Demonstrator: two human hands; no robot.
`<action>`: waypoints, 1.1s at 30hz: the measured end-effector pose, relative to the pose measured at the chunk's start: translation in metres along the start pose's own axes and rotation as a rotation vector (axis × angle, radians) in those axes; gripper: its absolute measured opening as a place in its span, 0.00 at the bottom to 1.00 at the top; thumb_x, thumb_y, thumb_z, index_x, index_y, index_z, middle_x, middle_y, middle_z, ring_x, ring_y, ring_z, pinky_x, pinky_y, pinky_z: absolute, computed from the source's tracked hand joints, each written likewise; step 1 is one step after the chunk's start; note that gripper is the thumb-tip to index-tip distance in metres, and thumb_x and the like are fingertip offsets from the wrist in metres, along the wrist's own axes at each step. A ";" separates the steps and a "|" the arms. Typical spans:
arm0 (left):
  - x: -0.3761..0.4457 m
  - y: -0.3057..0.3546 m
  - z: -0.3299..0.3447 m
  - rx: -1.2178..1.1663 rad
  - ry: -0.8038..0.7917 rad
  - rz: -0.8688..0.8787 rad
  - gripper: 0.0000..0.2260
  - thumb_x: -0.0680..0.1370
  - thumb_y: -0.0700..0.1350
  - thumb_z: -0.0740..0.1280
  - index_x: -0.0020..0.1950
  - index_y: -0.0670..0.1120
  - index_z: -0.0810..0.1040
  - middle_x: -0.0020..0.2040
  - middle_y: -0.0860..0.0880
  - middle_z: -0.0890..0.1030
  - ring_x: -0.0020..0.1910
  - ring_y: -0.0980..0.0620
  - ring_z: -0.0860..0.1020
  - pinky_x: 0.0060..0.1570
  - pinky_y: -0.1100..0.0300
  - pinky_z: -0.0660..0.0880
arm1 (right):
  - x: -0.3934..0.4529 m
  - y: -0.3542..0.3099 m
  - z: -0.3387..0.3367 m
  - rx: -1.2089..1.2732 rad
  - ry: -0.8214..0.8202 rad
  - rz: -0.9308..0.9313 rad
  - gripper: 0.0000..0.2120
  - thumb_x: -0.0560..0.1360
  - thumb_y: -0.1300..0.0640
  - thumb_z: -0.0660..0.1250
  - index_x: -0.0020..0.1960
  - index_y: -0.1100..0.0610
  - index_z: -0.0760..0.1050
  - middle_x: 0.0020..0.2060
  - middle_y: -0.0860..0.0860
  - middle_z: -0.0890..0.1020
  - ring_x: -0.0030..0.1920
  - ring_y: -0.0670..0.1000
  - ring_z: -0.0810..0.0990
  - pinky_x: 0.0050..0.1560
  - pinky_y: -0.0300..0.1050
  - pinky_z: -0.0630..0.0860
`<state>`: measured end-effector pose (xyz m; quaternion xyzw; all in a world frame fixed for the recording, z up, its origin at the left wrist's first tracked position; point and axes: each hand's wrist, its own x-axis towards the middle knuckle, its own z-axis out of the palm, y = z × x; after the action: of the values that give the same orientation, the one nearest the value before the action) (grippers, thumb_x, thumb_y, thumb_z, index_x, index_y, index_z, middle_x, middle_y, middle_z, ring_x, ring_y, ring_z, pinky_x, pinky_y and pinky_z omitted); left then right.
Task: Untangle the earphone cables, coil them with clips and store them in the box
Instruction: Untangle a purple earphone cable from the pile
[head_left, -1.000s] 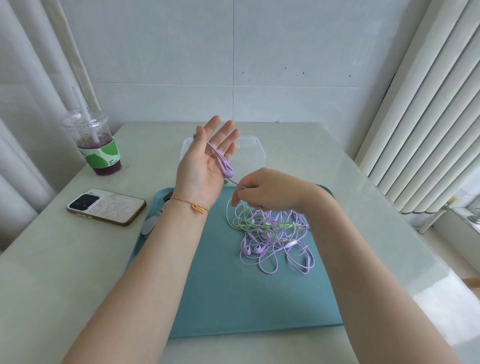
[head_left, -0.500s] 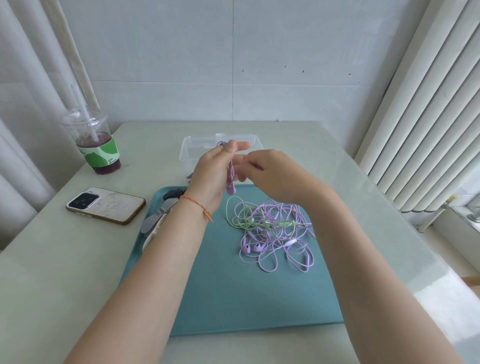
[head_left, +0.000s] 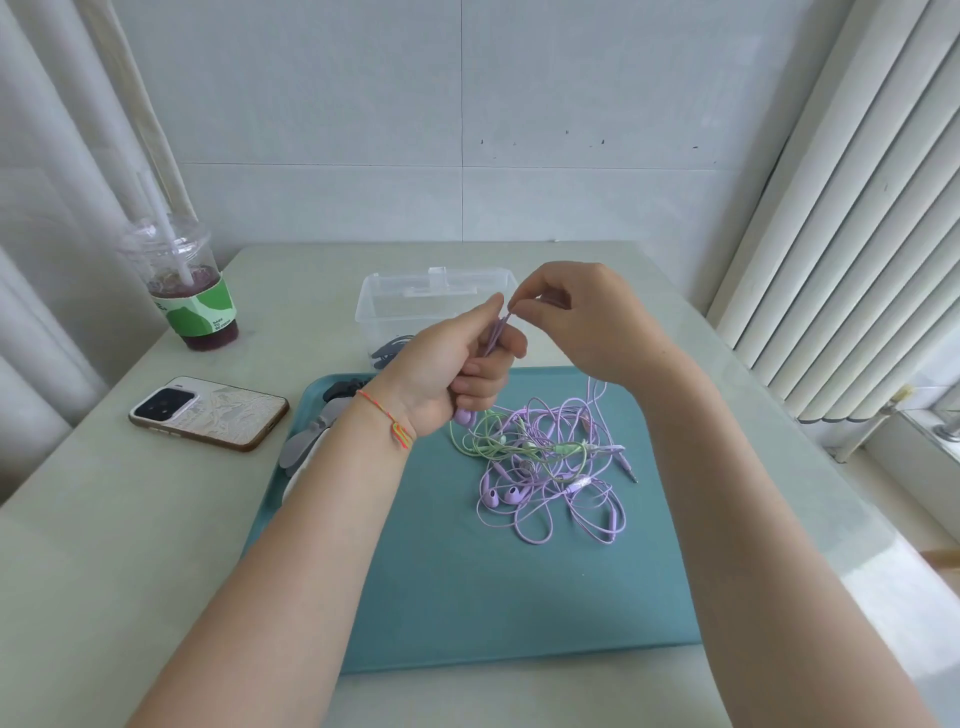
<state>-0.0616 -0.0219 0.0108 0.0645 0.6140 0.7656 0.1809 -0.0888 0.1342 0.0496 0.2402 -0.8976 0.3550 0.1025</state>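
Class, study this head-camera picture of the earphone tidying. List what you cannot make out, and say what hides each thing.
1. Coil in the left hand: curled fingers cover most of the purple cable.
2. Clips on the tray: the left forearm hides part of them.
3. Dark items in the box: the left hand blocks them.
4. Number of earphone sets in the tangle: strands overlap.
5. Cup label text: too small.

Home: tiled wall, blinds, drink cup
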 end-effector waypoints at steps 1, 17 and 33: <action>-0.001 0.001 -0.001 -0.058 -0.052 0.008 0.21 0.83 0.55 0.51 0.38 0.45 0.74 0.22 0.54 0.57 0.20 0.58 0.52 0.20 0.66 0.50 | 0.001 0.001 0.000 0.035 0.010 -0.001 0.05 0.77 0.57 0.67 0.46 0.54 0.81 0.28 0.48 0.74 0.29 0.45 0.68 0.30 0.32 0.64; -0.007 0.006 -0.002 -0.231 -0.274 0.053 0.17 0.82 0.50 0.53 0.38 0.46 0.72 0.27 0.53 0.53 0.23 0.57 0.51 0.19 0.66 0.52 | 0.005 0.007 0.008 0.252 0.104 -0.001 0.05 0.76 0.57 0.68 0.45 0.55 0.81 0.27 0.52 0.68 0.26 0.45 0.62 0.26 0.34 0.60; 0.004 0.008 -0.013 -0.673 0.134 0.451 0.16 0.84 0.50 0.52 0.58 0.45 0.77 0.56 0.45 0.82 0.58 0.44 0.81 0.59 0.54 0.77 | -0.004 0.000 0.026 0.032 -0.409 0.026 0.14 0.79 0.48 0.63 0.48 0.54 0.83 0.27 0.46 0.76 0.25 0.44 0.68 0.29 0.34 0.67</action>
<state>-0.0708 -0.0335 0.0151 0.0848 0.3100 0.9467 -0.0208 -0.0859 0.1176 0.0296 0.2972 -0.8971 0.3143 -0.0903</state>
